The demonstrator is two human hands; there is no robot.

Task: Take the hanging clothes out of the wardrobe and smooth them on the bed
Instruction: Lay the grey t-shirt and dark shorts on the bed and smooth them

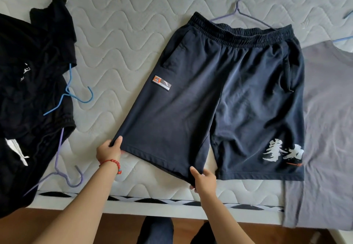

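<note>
Dark navy shorts (229, 94) lie flat on the quilted mattress (118, 33), waistband away from me, with white brush lettering on the right leg and a small patch on the left leg. A purple hanger (237, 11) pokes out from under the waistband. My left hand (108, 151), wearing a red bead bracelet, pinches the outer hem corner of the left leg. My right hand (203, 181) pinches the inner hem corner of that same leg.
A pile of black clothes (28, 91) with a blue hanger (70, 92) and a purple hanger (63, 171) lies at the left. A grey T-shirt (328, 129) lies at the right, draping over the bed edge (172, 208). Wooden floor below.
</note>
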